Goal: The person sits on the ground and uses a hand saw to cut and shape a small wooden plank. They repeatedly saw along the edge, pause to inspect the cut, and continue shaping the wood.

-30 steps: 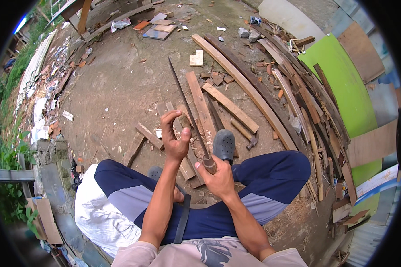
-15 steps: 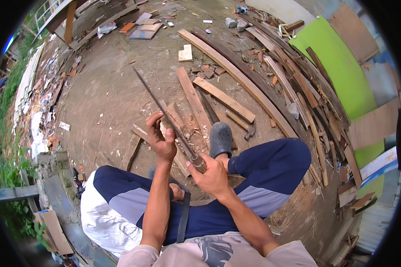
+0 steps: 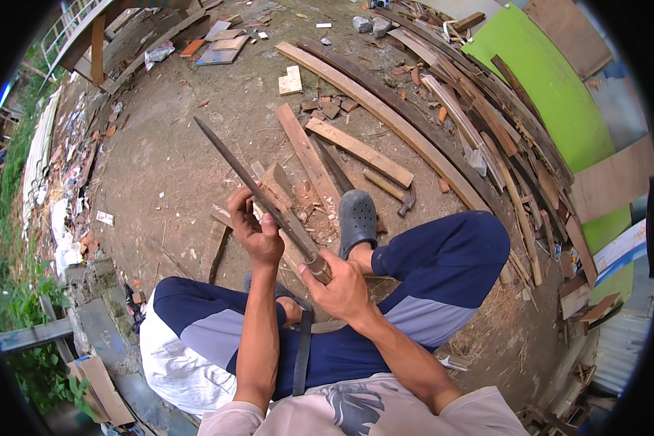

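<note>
A long machete [image 3: 229, 155] with a dark, tapering blade and a wooden handle slants up and to the left in front of me. My right hand [image 3: 343, 289] is closed around its handle, thumb laid along it toward the blade. Partway up the blade is my left hand [image 3: 258, 238], fingers curled and thumb against the metal, the blade between them. The blade's tip points away over bare ground. Beneath the machete lie wood offcuts [image 3: 276, 185] and chips between my feet, partly hidden by the blade and my hands.
A hammer [image 3: 391, 190] lies beyond my right clog [image 3: 357, 219]. Short planks [image 3: 360, 151] and a long beam [image 3: 385, 120] stretch across the dirt. Scrap lumber [image 3: 494, 131] is piled at right beside a green panel [image 3: 541, 94]. A block wall [image 3: 98, 312] stands at left.
The blade has rolled so that more of its flat side shows, and its tip has swung left. Both hands keep their places on the machete. The view has shifted slightly.
</note>
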{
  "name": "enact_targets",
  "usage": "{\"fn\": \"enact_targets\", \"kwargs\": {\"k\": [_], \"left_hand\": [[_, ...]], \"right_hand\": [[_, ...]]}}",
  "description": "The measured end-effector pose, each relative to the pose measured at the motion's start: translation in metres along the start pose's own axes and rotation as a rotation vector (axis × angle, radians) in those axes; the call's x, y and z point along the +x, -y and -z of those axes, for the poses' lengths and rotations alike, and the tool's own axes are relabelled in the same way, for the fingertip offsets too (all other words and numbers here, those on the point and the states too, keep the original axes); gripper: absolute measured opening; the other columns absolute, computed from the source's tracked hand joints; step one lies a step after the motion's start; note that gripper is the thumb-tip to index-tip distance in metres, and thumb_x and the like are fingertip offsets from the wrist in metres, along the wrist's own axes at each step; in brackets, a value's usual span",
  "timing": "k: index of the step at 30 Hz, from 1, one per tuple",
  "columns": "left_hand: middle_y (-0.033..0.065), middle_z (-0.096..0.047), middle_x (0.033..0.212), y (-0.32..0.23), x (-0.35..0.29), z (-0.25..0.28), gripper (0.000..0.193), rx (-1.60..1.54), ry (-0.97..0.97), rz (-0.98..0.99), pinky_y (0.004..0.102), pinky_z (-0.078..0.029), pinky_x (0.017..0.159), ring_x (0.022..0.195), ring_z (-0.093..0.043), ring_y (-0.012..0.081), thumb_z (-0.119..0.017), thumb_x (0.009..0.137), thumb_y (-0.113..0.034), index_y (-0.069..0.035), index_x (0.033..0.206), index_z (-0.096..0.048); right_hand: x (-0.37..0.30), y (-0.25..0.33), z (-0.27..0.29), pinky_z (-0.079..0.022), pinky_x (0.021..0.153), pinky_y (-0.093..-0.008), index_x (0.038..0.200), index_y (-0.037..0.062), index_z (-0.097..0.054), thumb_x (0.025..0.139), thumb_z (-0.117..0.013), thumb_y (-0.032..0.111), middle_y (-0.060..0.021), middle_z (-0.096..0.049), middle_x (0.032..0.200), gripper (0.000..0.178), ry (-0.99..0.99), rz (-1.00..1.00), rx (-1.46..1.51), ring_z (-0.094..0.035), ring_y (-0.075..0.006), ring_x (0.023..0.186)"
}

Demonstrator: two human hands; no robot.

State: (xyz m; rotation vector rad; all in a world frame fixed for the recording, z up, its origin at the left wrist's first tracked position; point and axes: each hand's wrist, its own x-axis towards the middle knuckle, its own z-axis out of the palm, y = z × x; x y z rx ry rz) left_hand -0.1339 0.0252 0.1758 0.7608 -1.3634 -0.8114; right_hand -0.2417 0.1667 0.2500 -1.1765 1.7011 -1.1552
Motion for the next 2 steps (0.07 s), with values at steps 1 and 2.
{"fn": "enact_targets", "kwargs": {"k": [1,2], "left_hand": [[0.015,-0.058,0.129,0.0003,0.0002,-0.0008,0.064,0.03,-0.01,-0.011,0.0381,-0.042,0.103,0.118,-0.056,0.022,-0.062,0.095,-0.05,0.0,0.132,-0.049],[0.0135,-0.057,0.131,-0.0001,0.0003,-0.0001,0.062,0.022,0.014,0.004,0.0382,-0.041,0.105,0.122,-0.054,0.0226,-0.062,0.095,-0.048,-0.001,0.133,-0.049]], "right_hand": [[0.0,-0.0008,-0.0008,-0.053,0.059,-0.0436,0.096,-0.001,-0.064,0.089,-0.072,0.021,-0.0189,-0.068,0.069,0.024,-0.009,0.005,0.012,-0.071,-0.0372,0.066],[0.0006,-0.0006,-0.001,-0.053,0.059,-0.0436,0.096,-0.001,-0.064,0.089,-0.072,0.021,-0.0189,-0.068,0.069,0.024,-0.007,0.007,0.011,-0.071,-0.0372,0.066]]}}
